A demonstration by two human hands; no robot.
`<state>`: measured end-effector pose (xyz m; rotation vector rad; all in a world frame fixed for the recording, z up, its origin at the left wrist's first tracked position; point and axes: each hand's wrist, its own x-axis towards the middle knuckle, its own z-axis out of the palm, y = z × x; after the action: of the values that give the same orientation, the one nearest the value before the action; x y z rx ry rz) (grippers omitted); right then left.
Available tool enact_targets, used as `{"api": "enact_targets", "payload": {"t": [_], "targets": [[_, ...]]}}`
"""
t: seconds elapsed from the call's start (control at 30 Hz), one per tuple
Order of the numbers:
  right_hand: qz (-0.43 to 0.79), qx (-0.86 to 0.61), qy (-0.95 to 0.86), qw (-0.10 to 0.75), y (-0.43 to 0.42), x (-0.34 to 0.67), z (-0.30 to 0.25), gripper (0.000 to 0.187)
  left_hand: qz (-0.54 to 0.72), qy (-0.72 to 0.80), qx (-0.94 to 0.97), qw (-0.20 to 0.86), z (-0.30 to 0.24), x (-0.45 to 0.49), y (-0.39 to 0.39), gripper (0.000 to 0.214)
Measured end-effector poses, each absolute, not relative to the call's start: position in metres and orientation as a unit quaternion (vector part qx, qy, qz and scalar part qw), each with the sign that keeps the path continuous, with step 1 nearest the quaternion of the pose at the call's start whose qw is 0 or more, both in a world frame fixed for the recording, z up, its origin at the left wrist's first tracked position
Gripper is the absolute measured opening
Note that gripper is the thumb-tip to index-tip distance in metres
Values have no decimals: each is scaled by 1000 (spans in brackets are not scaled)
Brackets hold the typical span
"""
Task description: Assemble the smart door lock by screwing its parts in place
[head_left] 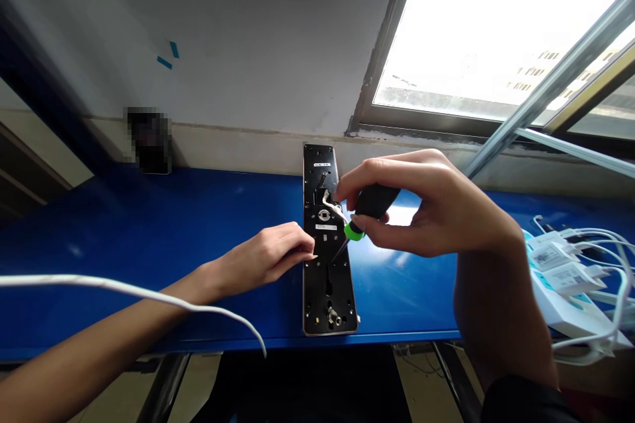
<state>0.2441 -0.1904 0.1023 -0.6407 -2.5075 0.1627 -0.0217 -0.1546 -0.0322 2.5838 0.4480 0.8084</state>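
Right hand [436,205] closes on a screwdriver [373,203] above the black door-lock plate [327,287]; left hand [262,256] rests open, fingertips on the plate.

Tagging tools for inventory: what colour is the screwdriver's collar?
Bright green, beside the black handle of the screwdriver; best in the head view.

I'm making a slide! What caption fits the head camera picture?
The right hand holds a green-collared screwdriver to a black lock plate; the left hand touches its edge on a blue table.

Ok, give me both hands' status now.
Left hand: open, fingertips at the edge of the black door-lock plate.
Right hand: closed, holding a black-handled screwdriver.
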Motion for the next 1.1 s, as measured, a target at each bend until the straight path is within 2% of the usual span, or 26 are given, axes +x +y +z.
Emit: {"api": "enact_targets", "payload": {"t": [0.23,0.33,0.43,0.5,0.6,0.73,1.1], "targets": [[44,-284,-910,299,-191,275,102,29,266,109,936,201,-12,9,-140,9],[61,-330,-883,329,-187,301,93,29,203,83,958,184,6,39,-126,13],[100,-362,-851,368,-181,327,77,39,153,61,972,167,19,79,-107,13],[79,-413,-836,351,-175,342,66,44,96,54,982,154,22,108,-96,14],[64,-481,-812,324,-167,361,50,42,22,63,986,151,16,148,-83,12],[107,-498,-787,347,-160,378,37,40,-36,70,981,177,1,179,-76,23],[90,-495,-781,371,-164,384,34,38,-66,73,978,186,-16,193,-56,21]]}}
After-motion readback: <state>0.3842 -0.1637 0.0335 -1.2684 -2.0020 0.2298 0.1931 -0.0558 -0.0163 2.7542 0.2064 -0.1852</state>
